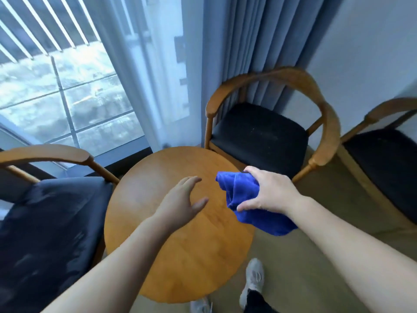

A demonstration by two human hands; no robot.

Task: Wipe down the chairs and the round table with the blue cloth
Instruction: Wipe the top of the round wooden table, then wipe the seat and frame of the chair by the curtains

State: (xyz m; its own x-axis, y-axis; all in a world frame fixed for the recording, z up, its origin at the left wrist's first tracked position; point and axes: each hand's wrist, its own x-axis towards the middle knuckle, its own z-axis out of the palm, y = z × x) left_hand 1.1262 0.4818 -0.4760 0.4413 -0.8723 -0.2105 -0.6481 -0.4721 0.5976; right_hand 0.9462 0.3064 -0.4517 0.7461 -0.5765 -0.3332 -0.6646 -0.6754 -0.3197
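Note:
My right hand [269, 190] grips a bunched blue cloth [246, 199] above the right edge of the round wooden table [178, 245]. Part of the cloth hangs down past the table's rim. My left hand [182, 199] hovers over the table's middle with fingers spread and relaxed, holding nothing. Three wooden armchairs with dark seats surround the table: one at the left [52, 222], one at the back right [259, 136], one at the far right edge [388, 163].
A large window [56, 86] with a sheer curtain [162, 75] and a heavier blue-grey curtain [259, 41] stands behind the table. A pale wall [372, 41] is at the right. My feet in grey shoes [252, 283] stand on beige floor beside the table.

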